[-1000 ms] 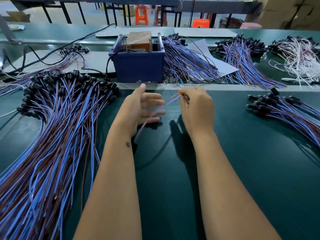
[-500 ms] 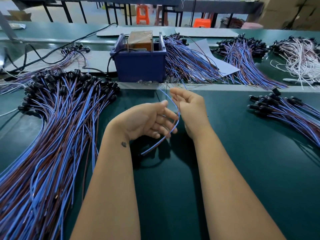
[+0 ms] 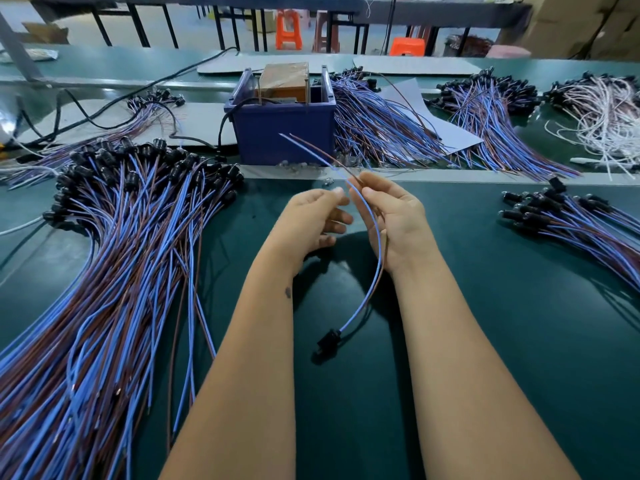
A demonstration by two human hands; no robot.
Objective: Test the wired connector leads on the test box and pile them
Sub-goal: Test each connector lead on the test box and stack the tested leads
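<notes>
My right hand (image 3: 394,220) pinches one connector lead (image 3: 375,251), a blue and a brown wire. Its two bare ends point up-left in front of the blue test box (image 3: 284,133). The lead curves down past my wrist, and its black connector (image 3: 327,341) hangs just above the green table. My left hand (image 3: 315,216) is close beside it, fingers loosely curled, fingertips near the wires; I cannot tell if it touches them. A large pile of blue-brown leads (image 3: 114,271) lies at the left, and a smaller pile (image 3: 571,223) at the right.
The green table (image 3: 485,341) spreads under my arms. Behind the test box lie more lead bundles (image 3: 381,133), a further bundle (image 3: 485,109), white wires (image 3: 602,112) and a sheet of paper (image 3: 446,129). Black cables (image 3: 104,119) run at the back left. Small bulbs (image 3: 298,166) sit before the box.
My right hand has lifted and turned the lead, so its bare ends now point up toward the box and the connector hangs low between my arms. My left hand let the wire slip out.
</notes>
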